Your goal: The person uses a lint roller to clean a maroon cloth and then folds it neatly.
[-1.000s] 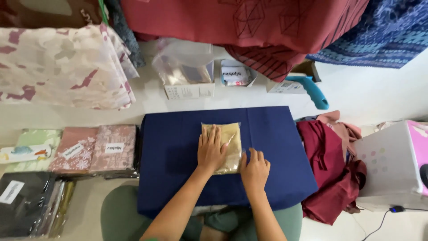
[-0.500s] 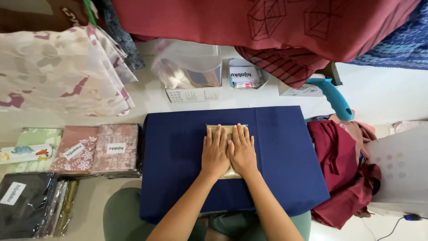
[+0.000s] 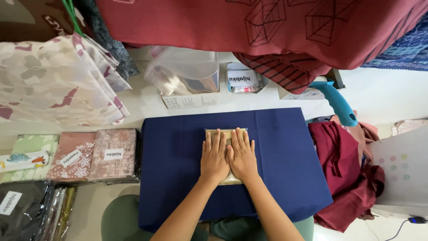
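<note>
With both palms laid flat side by side, left hand (image 3: pixel 214 156) & right hand (image 3: pixel 243 155) press the tan clear-wrapped packet (image 3: pixel 230 178) onto the navy cloth (image 3: pixel 178 178), fingers spread, no grip closed, prob. to flatten it w/ even weight.

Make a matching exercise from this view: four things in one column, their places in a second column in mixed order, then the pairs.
Things:
1. tan packet
2. blue handle
3. pink floral packets
4. clear plastic bags

Places:
A. left of the navy board
B. flat under the left hand and the right hand
C. in an open box beyond the board's far edge
D. off the board's far right corner, above the maroon cloth

Pairs: 1-B, 2-D, 3-A, 4-C
</note>
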